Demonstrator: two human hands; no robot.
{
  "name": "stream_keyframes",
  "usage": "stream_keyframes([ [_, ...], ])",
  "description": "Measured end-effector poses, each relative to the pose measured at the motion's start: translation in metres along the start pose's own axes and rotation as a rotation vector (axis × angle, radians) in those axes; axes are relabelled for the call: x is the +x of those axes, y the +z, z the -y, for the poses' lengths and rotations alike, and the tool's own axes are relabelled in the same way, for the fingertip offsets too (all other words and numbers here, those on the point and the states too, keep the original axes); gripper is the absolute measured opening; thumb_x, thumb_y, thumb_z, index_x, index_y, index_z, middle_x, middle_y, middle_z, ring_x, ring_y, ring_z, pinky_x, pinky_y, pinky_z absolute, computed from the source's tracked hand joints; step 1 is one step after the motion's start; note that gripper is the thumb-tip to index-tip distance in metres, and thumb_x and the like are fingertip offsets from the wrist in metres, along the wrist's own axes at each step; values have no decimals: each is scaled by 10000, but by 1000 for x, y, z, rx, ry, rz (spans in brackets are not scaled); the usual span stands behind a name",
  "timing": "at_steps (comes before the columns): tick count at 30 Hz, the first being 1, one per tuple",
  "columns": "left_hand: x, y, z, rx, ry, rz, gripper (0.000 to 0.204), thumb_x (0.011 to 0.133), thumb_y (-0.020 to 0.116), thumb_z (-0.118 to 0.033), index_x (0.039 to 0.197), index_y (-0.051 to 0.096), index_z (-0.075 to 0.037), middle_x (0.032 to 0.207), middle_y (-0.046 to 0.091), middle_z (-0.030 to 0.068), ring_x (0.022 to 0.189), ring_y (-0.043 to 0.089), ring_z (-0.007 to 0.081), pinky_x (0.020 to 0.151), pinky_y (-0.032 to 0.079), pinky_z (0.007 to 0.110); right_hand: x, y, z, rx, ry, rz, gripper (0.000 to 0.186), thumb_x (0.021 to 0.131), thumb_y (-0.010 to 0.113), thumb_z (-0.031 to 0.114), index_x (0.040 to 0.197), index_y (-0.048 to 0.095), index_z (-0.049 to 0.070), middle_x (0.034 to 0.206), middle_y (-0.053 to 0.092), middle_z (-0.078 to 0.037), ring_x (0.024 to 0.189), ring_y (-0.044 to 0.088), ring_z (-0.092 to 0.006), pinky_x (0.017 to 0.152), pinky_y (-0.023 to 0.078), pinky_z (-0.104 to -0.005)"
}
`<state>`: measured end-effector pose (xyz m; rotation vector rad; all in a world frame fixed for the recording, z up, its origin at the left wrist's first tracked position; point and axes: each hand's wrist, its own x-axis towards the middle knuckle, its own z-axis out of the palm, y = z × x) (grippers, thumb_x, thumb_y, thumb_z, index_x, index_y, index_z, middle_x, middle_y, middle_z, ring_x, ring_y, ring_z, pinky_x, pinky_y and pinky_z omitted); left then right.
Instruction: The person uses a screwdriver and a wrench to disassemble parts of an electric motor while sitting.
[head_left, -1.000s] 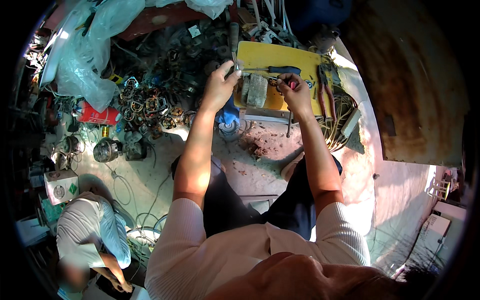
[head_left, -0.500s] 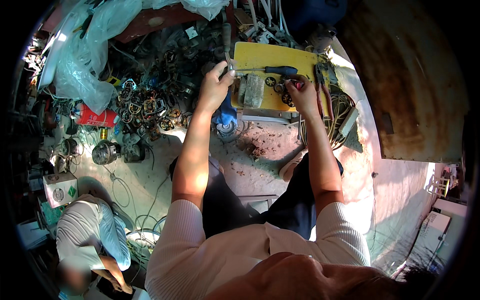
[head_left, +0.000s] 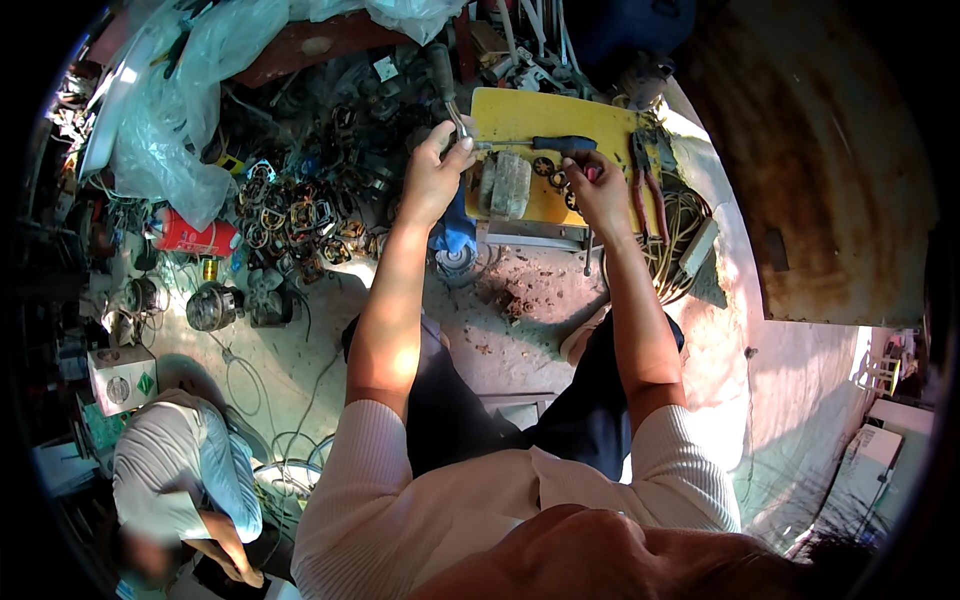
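My left hand [head_left: 436, 172] is closed at the left edge of a yellow board [head_left: 545, 110]. Between its thumb and fingers is the metal end of a tool with a grey handle [head_left: 441, 72], which leans up and left. My right hand [head_left: 600, 195], over the board's right half, is curled round a tool with a red handle [head_left: 592, 174]; a thin metal rod [head_left: 588, 258] shows below the wrist. On the board lie a dark-blue-handled screwdriver [head_left: 565, 143], a rough grey block [head_left: 512, 186], small dark rings [head_left: 543, 166] and red-handled pliers [head_left: 648, 185].
Heaped dark metal parts [head_left: 310, 205] and clear plastic bags [head_left: 170, 120] fill the left. A red cylinder [head_left: 195, 235] and small motors [head_left: 212, 306] lie nearer. Coiled cable [head_left: 685, 235] sits right of the board. Another person [head_left: 180, 465] bends over at lower left.
The grey-handled tool has tilted further left in my left hand. My right hand has shifted slightly left, and the rod below its wrist has swung left too.
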<state>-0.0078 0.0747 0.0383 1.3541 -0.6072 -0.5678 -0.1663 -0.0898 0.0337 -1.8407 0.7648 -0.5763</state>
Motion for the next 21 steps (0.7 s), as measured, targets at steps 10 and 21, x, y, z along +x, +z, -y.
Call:
stream_keyframes([
  [10,-22,28,-37,-45,-28,382,358,985,449,-177,1304,447,-13,1115,576,77,908,611,147,790,530,280,-8,-23,28,525,301,215,326,909,590,373,1024,640,73,675,503,38,466,341,-28,376,239,-188],
  [21,-65,59,-3,604,89,690,317,969,466,-138,1277,452,-69,1115,549,116,771,572,168,683,515,276,-15,-87,-6,228,413,689,588,875,484,608,1149,636,111,779,675,-34,424,469,-51,368,365,-181],
])
